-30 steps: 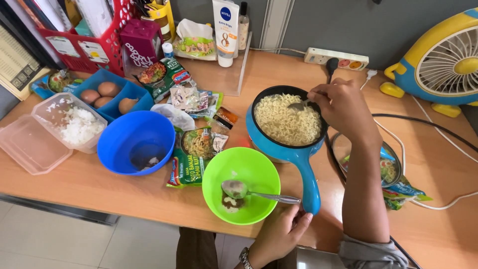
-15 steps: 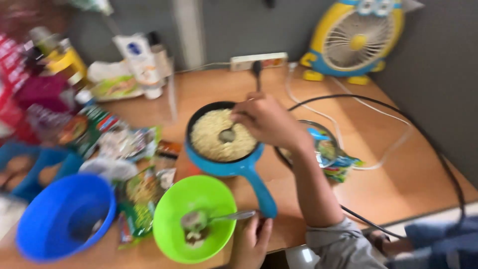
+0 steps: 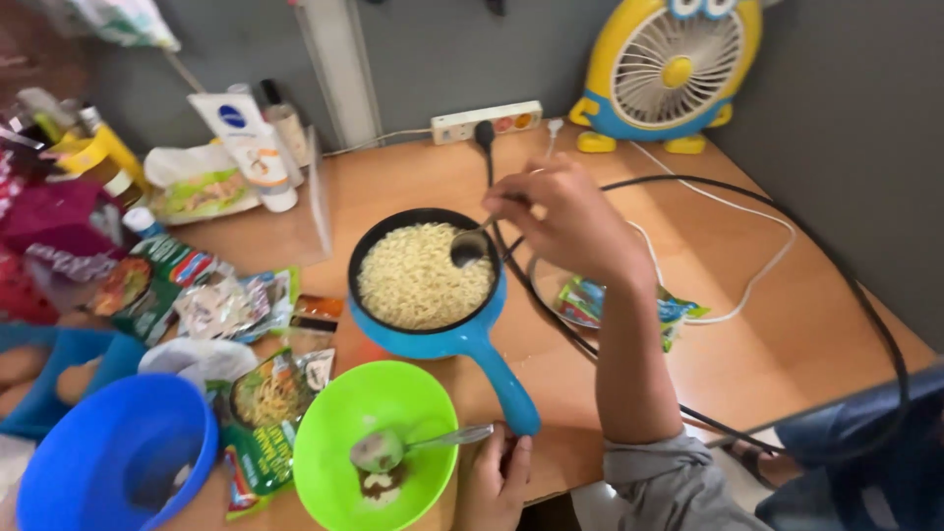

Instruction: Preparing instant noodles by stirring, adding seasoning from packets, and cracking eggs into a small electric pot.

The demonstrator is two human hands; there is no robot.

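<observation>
A blue electric pan [image 3: 470,339] full of pale noodles [image 3: 421,277] sits mid-table, its handle pointing toward me. My right hand [image 3: 568,218] holds a metal spoon [image 3: 470,246] whose bowl hovers just over the noodles at the pan's right rim. Near the table's front edge my left hand [image 3: 497,479] rests against a green bowl [image 3: 366,418]. That bowl holds brown seasoning and a second spoon [image 3: 403,447]. Whether the left hand grips the bowl is unclear.
A blue bowl [image 3: 98,457] stands front left, with noodle wrappers [image 3: 261,408] and sachets beside it. A white power strip [image 3: 489,121], a yellow fan [image 3: 669,74], cables [image 3: 747,211], a lotion tube [image 3: 246,143] and an egg tray [image 3: 39,369] ring the table.
The camera has swung right and nearer. My right hand has lifted the spoon from the middle of the noodles to the pan's right rim. The left hand stays by the green bowl.
</observation>
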